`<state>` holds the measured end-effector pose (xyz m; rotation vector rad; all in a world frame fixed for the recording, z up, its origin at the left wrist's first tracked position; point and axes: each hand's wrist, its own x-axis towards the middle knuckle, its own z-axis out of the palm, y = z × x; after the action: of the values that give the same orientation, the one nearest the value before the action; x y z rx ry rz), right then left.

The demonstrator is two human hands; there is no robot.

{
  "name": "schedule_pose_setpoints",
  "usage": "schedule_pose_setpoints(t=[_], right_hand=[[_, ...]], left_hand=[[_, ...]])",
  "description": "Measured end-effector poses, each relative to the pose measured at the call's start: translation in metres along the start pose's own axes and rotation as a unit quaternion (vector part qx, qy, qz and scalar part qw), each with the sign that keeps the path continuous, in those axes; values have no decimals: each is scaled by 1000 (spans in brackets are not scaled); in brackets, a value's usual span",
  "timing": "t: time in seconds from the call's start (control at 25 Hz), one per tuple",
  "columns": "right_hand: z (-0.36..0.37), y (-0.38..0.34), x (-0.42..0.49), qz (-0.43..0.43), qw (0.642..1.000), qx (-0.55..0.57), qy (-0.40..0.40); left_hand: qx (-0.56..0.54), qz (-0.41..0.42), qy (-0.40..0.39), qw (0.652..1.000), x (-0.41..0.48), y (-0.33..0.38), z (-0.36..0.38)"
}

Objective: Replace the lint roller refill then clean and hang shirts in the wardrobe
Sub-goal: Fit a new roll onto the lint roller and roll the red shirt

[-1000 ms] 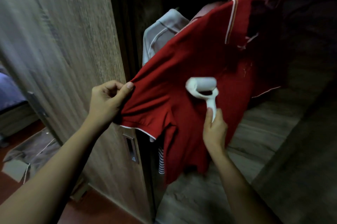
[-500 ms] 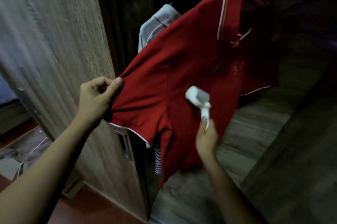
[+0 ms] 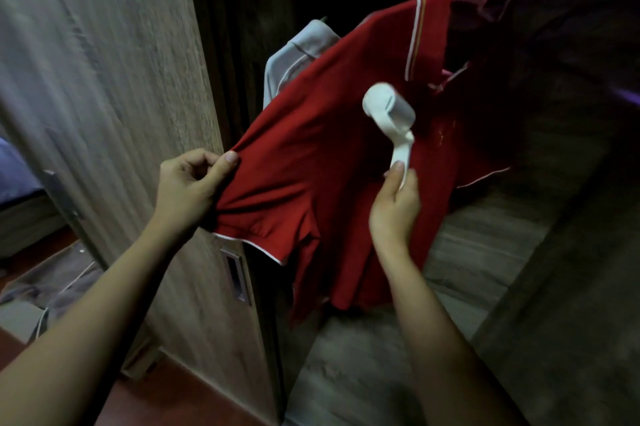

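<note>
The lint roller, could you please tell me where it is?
Head view, right of centre: the lint roller lies against the chest of the red shirt, handle gripped by the right hand.

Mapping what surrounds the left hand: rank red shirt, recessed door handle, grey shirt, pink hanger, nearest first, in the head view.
From the left hand:
1. red shirt, its sleeve pinched in the hand.
2. recessed door handle, just below.
3. grey shirt, upper right.
4. pink hanger, top right.
</note>
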<state>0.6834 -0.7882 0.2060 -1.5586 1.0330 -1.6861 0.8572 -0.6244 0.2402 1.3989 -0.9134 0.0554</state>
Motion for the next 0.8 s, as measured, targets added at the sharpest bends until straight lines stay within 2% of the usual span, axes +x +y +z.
schedule_pose_setpoints(t=[0.08,0.16,0.4,0.48,0.6,0.72,0.8], right_hand=[[5,-8,-5,-16,1000,6,-4],[13,-2,-32,-18,999,-7,-43],[11,18,-130,60,974,-29,-215],[3,17,-145,80,967,-39,-239],[-8,14,-140,81,972,-64,-210],[-25,3,-124,57,985,-92,-138],[-42,-3,-117,41,988,-123,-90]], left_hand=[[4,1,5,1000,1,0,1],[5,4,8,1000,1,-1,0],[34,15,0,999,2,1,-1],[35,16,-6,999,2,1,-2],[31,15,-7,999,1,-2,-4],[73,47,-7,996,-12,-4,1],[117,84,-61,988,-30,-3,9]])
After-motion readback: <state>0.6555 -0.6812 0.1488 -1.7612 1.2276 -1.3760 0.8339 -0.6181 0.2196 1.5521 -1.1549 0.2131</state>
